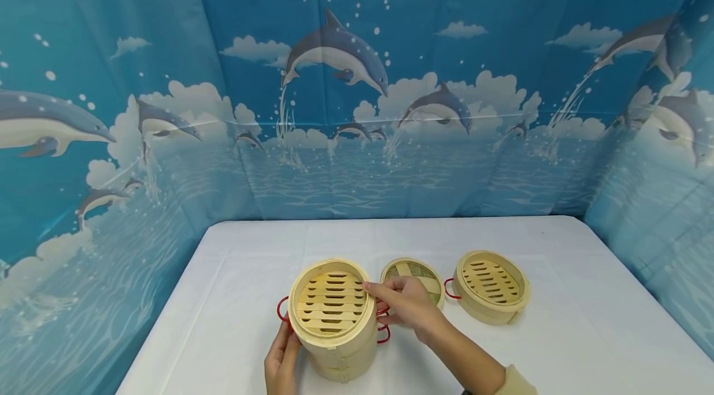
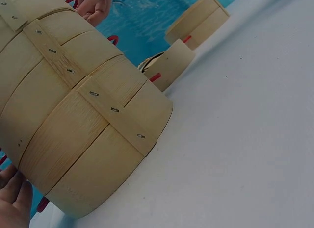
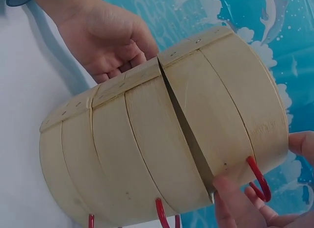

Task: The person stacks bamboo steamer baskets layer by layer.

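A stack of round bamboo steamer baskets [image 1: 344,363] with red side handles stands upright near the table's front. Its top basket [image 1: 334,309] has a slatted floor. In the right wrist view, a wedge-shaped gap parts this basket from the tier below on the right hand's side. My right hand [image 1: 407,305] pinches the top basket's right edge, thumb on the rim and fingers beneath. Against the stack's left side, my left hand [image 1: 281,364] holds it close below a red handle [image 1: 283,309]; some of its fingers are hidden behind the bamboo in the left wrist view.
Behind the right hand lies a round bamboo lid [image 1: 409,268] with crossed strips, partly covered by that hand. Farther right sits another slatted steamer basket [image 1: 491,314] with a red handle. A white cloth [image 1: 245,283] covers the table, and a dolphin-print curtain [image 1: 357,178] surrounds it.
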`<state>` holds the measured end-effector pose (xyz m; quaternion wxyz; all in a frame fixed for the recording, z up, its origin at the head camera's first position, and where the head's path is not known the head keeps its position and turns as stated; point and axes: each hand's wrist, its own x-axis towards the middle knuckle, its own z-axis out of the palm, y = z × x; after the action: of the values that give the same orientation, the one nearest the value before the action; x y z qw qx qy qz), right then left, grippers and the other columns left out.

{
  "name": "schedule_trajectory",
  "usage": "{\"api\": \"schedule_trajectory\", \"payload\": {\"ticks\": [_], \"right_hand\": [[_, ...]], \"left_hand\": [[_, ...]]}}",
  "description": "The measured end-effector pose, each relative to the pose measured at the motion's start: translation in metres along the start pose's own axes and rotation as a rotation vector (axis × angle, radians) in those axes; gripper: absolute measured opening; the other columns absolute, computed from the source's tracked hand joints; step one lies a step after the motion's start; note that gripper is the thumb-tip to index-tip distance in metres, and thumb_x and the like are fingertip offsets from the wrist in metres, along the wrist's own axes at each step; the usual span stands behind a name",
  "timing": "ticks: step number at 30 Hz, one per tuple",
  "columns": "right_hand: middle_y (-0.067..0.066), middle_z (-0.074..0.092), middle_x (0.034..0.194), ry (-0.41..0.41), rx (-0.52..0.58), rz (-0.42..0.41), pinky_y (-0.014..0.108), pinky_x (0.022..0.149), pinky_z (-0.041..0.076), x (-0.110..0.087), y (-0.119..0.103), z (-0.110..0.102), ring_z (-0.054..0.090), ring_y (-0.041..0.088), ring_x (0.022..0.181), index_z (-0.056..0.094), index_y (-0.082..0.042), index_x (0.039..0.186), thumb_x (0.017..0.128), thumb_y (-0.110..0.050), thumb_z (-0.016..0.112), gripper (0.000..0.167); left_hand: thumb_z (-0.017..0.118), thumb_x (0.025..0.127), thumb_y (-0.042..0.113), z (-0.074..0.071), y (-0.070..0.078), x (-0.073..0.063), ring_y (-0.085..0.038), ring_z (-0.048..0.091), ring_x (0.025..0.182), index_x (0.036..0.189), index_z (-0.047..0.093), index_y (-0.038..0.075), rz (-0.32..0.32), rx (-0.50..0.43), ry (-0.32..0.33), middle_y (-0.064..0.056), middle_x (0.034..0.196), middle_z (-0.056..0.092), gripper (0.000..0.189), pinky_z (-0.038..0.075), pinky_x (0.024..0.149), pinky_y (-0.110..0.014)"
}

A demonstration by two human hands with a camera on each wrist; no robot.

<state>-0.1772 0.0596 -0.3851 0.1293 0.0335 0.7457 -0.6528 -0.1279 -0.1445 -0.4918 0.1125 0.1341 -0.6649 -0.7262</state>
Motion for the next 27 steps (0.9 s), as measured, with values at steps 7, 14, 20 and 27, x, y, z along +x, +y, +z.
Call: {"api": "schedule_trajectory", "payload": {"ticks": [7, 14, 20, 27], "right_hand": [[0.008, 0.063, 0.071, -0.025, -0.008, 0.012, 0.037, 0.064, 0.057, 0.008, -0.002, -0.005, 0.062, 0.014, 0.064, 0.06, 0.003, 0.082, 0.08, -0.033, 0.069, 0.037], [0.007, 0.063, 0.069, -0.022, -0.029, 0.044, 0.035, 0.064, 0.057, 0.013, -0.002, -0.007, 0.062, 0.013, 0.063, 0.062, 0.002, 0.081, 0.079, -0.035, 0.071, 0.038], [0.007, 0.062, 0.069, 0.003, -0.041, 0.056, 0.033, 0.063, 0.057, 0.015, 0.001, -0.008, 0.061, 0.013, 0.064, 0.063, 0.002, 0.081, 0.078, -0.035, 0.072, 0.038], [0.007, 0.062, 0.065, -0.026, -0.027, 0.055, 0.033, 0.063, 0.057, 0.018, 0.001, -0.01, 0.06, 0.012, 0.06, 0.065, 0.002, 0.077, 0.077, -0.033, 0.073, 0.036]], "left_hand": [[0.048, 0.097, 0.023, 0.001, 0.001, 0.002, 0.008, 0.042, 0.109, 0.136, 0.033, -0.01, 0.01, -0.016, 0.018, -0.018, 0.14, 0.037, 0.053, 0.042, 0.086, -0.011], [0.047, 0.097, 0.021, 0.002, -0.002, 0.002, 0.008, 0.043, 0.108, 0.135, 0.032, -0.012, 0.038, -0.038, 0.019, -0.02, 0.139, 0.037, 0.052, 0.042, 0.085, -0.011], [0.049, 0.096, 0.021, 0.002, -0.005, 0.002, 0.009, 0.043, 0.108, 0.134, 0.032, -0.015, 0.079, -0.047, 0.024, -0.023, 0.138, 0.036, 0.054, 0.043, 0.083, -0.01], [0.045, 0.098, 0.016, 0.0, -0.001, 0.002, 0.009, 0.041, 0.11, 0.136, 0.029, -0.014, 0.038, -0.057, -0.001, -0.022, 0.14, 0.034, 0.051, 0.041, 0.087, -0.01]]}}
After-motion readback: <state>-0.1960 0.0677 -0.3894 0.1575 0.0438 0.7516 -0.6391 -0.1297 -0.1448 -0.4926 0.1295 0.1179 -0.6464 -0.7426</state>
